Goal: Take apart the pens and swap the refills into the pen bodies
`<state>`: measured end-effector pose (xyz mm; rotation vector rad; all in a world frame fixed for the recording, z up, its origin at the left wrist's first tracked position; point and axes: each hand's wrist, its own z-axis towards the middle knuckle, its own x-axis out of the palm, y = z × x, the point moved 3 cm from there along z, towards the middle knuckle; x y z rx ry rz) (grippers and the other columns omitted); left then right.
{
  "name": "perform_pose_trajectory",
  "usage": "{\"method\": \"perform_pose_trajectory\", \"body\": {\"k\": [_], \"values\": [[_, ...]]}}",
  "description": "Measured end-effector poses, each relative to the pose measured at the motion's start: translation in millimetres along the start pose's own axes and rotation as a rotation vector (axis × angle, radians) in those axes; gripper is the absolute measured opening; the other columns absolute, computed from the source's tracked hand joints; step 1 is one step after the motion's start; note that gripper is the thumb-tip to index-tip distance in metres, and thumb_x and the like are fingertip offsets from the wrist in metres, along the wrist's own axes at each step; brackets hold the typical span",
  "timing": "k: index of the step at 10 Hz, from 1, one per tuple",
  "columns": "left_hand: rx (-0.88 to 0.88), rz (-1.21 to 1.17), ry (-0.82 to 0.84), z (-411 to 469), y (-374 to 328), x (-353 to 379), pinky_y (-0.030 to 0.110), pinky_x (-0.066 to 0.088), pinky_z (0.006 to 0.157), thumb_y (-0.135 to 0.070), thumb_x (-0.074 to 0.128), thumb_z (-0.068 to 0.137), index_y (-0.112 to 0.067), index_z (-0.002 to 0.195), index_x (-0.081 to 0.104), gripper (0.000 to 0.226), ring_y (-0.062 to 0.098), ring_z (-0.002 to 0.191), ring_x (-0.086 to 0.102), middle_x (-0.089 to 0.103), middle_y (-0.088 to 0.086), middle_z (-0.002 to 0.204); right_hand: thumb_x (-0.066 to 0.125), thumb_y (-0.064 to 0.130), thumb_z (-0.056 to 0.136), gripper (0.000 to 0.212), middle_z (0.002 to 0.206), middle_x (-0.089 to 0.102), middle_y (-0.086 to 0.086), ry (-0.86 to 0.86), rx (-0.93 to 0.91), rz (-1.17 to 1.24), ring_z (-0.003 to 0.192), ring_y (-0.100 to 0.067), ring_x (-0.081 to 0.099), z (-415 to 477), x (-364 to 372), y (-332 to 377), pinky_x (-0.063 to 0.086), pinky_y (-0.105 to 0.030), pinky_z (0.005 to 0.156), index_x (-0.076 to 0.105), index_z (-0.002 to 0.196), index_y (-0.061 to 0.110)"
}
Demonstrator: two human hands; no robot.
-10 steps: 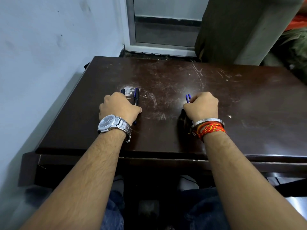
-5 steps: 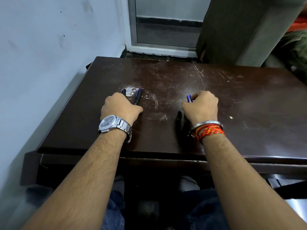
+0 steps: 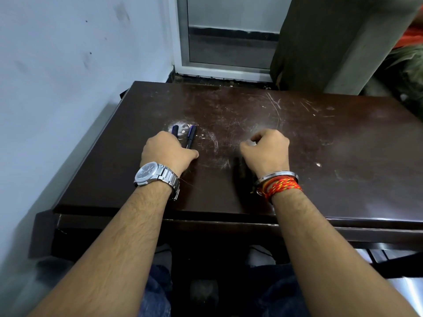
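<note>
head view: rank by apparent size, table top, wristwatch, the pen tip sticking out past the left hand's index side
1. Table top, by far the largest.
2. Wristwatch on the left wrist.
3. Right-hand pen end beyond the left hand; only part shows, so its full size is hidden. It lies farther from the camera than the watch.

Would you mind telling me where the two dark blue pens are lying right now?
In the head view, the two dark blue pens lie side by side left of centre on the scratched brown table, poking out beyond the left hand.

Near ends of two dark pens [image 3: 190, 136] hidden under left hand [image 3: 168, 152], right fist's [image 3: 266, 149] contents unseen
</note>
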<state>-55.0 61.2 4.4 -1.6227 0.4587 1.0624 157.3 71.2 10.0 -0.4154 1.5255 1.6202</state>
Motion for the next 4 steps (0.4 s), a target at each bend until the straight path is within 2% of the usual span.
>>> {"method": "perform_pose_trajectory", "body": {"k": [1, 2, 3, 4], "values": [[0.059, 0.04, -0.042, -1, -4, -5, 0.032, 0.051, 0.065, -0.051, 0.08, 0.064, -0.015, 0.08, 0.075, 0.039, 0.022, 0.079, 0.064, 0.071, 0.005, 0.085, 0.065, 0.024, 0.082, 0.021, 0.103, 0.069, -0.013, 0.012, -0.019, 0.017, 0.098, -0.026, 0.063, -1, 0, 3, 0.052, -0.03, 0.087, 0.072, 0.093, 0.008], [0.089, 0.029, -0.097, -2, -7, -11, 0.043, 0.056, 0.082, -0.057, 0.076, 0.066, -0.019, 0.084, 0.075, 0.042, 0.03, 0.102, 0.061, 0.069, 0.007, 0.105, 0.065, 0.028, 0.084, 0.022, 0.101, 0.069, -0.01, -0.002, -0.06, 0.044, 0.097, -0.023, 0.063, -2, 1, 7, 0.05, -0.026, 0.084, 0.073, 0.094, 0.011], [0.13, -0.025, -0.121, -7, -13, -16, 0.044, 0.053, 0.086, -0.056, 0.076, 0.069, -0.021, 0.089, 0.075, 0.04, 0.031, 0.111, 0.055, 0.067, 0.006, 0.114, 0.063, 0.033, 0.089, 0.029, 0.11, 0.068, -0.009, 0.012, -0.123, 0.055, 0.106, -0.025, 0.061, -6, 0, 18, 0.048, -0.03, 0.089, 0.071, 0.106, 0.012], [0.223, 0.036, -0.127, -15, -24, -18, 0.044, 0.045, 0.094, -0.058, 0.069, 0.076, -0.027, 0.111, 0.071, 0.047, 0.03, 0.123, 0.048, 0.057, -0.001, 0.137, 0.058, 0.033, 0.094, 0.045, 0.132, 0.06, -0.01, 0.016, -0.24, 0.028, 0.124, -0.027, 0.053, -13, 0, 32, 0.041, -0.033, 0.103, 0.058, 0.131, 0.008]]}}
